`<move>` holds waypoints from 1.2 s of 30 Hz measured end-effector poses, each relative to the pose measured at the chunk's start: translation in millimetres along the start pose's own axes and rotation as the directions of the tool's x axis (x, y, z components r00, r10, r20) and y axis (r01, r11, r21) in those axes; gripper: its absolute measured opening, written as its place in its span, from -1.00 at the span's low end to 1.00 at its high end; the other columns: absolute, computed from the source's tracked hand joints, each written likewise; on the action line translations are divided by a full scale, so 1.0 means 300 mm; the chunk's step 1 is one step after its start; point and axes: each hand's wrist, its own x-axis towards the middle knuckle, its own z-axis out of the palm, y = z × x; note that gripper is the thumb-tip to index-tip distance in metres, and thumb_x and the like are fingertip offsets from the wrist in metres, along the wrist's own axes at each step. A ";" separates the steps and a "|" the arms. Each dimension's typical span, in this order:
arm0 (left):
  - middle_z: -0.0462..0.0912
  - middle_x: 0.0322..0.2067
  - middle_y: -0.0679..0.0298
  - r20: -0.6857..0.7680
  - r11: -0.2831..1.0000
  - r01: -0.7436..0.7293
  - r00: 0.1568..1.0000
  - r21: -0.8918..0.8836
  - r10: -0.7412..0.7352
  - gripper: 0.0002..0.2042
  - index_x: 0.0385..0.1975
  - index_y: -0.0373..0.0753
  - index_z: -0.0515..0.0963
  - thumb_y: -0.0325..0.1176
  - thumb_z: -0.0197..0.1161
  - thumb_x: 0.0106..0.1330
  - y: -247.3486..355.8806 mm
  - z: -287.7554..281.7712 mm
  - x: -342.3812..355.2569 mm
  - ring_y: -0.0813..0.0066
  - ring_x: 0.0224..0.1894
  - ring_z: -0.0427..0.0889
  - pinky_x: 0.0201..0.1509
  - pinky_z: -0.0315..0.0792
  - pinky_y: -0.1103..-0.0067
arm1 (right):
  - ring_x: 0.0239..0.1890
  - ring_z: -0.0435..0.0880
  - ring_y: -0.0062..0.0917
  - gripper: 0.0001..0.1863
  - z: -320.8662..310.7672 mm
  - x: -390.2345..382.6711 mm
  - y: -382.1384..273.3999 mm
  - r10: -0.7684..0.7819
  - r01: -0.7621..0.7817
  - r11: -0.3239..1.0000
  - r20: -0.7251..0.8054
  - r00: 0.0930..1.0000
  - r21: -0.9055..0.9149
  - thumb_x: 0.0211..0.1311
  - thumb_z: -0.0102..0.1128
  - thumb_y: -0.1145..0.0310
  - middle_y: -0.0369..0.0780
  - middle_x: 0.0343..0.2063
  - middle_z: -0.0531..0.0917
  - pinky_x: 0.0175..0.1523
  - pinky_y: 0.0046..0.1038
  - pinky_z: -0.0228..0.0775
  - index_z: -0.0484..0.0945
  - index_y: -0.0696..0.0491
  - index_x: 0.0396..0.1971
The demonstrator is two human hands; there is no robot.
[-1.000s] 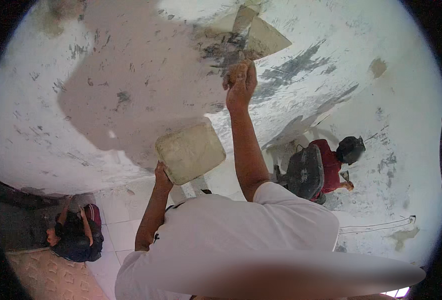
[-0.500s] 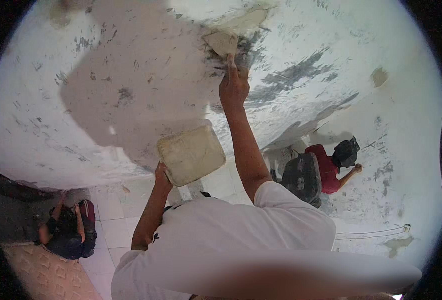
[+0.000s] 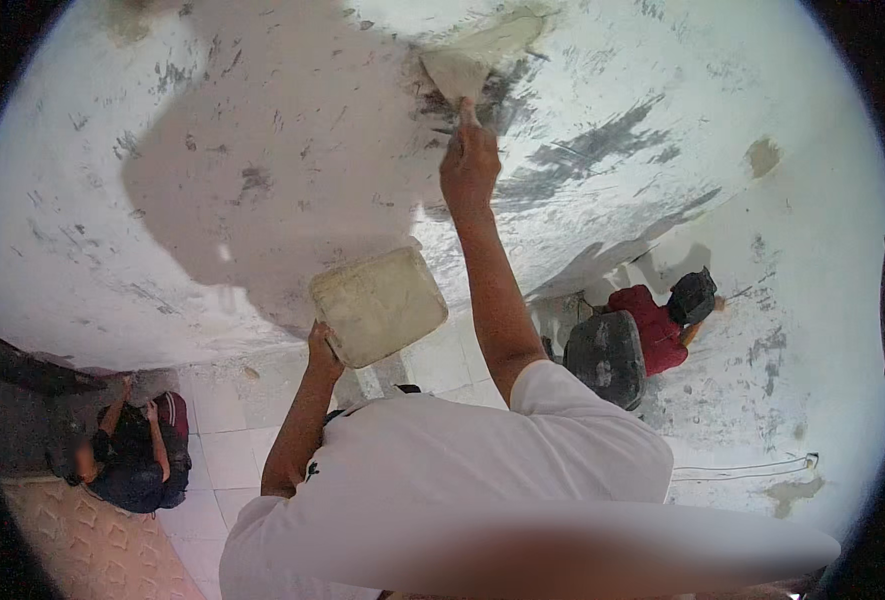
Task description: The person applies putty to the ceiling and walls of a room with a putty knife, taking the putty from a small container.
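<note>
My right hand [image 3: 470,165] grips the handle of a putty knife [image 3: 454,73], its index finger stretched toward the broad blade. The blade lies at the wall [image 3: 332,150], just below a patch of wet beige putty [image 3: 502,38]. Lower down and to the left, my left hand [image 3: 324,350] holds a rounded rectangular putty tray [image 3: 380,308] by its left edge. The tray is smeared with beige filler and stands away from the wall; some of my left fingers are hidden behind it.
At right a person in a red top [image 3: 652,325] faces the side wall, beside a dark bucket-like container [image 3: 604,360]. Another person in dark clothes [image 3: 132,465] is low at the left. Thin cables [image 3: 742,470] run along the right wall. Pale tiles [image 3: 227,455] cover the floor.
The putty knife has shifted slightly to the right along the wall, its blade turning a little. The tray has moved slightly left. The person in red has lowered the raised arm.
</note>
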 end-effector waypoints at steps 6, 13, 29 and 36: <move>0.40 0.10 0.10 0.002 0.994 -0.003 1.000 -0.106 0.003 -0.41 0.20 -0.21 0.24 -0.11 0.14 0.19 -0.014 -0.004 0.002 0.07 0.13 0.44 0.16 0.41 0.14 | -0.32 0.53 -0.16 -0.53 0.001 -0.173 0.027 0.083 -0.075 0.996 0.219 0.972 -0.044 0.19 0.07 0.52 -0.01 -0.33 0.51 -0.30 -0.21 0.47 0.36 0.07 0.15; 0.39 0.12 0.09 -0.004 0.997 0.040 0.999 -0.069 -0.040 -0.37 0.24 -0.21 0.18 -0.08 0.12 0.20 -0.007 -0.006 -0.001 0.07 0.12 0.44 0.20 0.36 0.11 | -0.33 0.46 -0.13 -0.50 -0.045 -0.047 -0.055 0.040 -0.037 0.996 -0.040 0.998 0.084 0.21 0.01 0.59 -0.01 -0.36 0.49 -0.26 -0.22 0.35 0.32 0.16 0.20; 0.42 0.07 0.09 0.025 0.996 0.003 1.000 -0.089 -0.001 -0.38 0.20 -0.26 0.22 -0.14 0.15 0.15 -0.027 -0.046 0.023 0.09 0.11 0.45 0.15 0.43 0.19 | -0.30 0.49 -0.17 -0.49 -0.132 -0.004 -0.029 0.090 -0.093 0.995 0.084 0.992 0.029 0.29 -0.05 0.52 -0.02 -0.15 0.52 -0.17 -0.17 0.38 0.26 0.04 0.26; 0.42 0.07 0.11 0.034 0.995 -0.021 0.999 -0.100 0.025 -0.41 0.20 -0.25 0.22 -0.07 0.11 0.23 -0.028 0.005 0.032 0.11 0.11 0.46 0.14 0.42 0.18 | -0.25 0.51 -0.06 -0.40 -0.063 -0.057 0.086 0.086 -0.071 0.996 0.301 0.950 -0.062 0.25 -0.03 0.51 0.02 -0.29 0.45 -0.29 -0.07 0.41 0.14 -0.06 0.31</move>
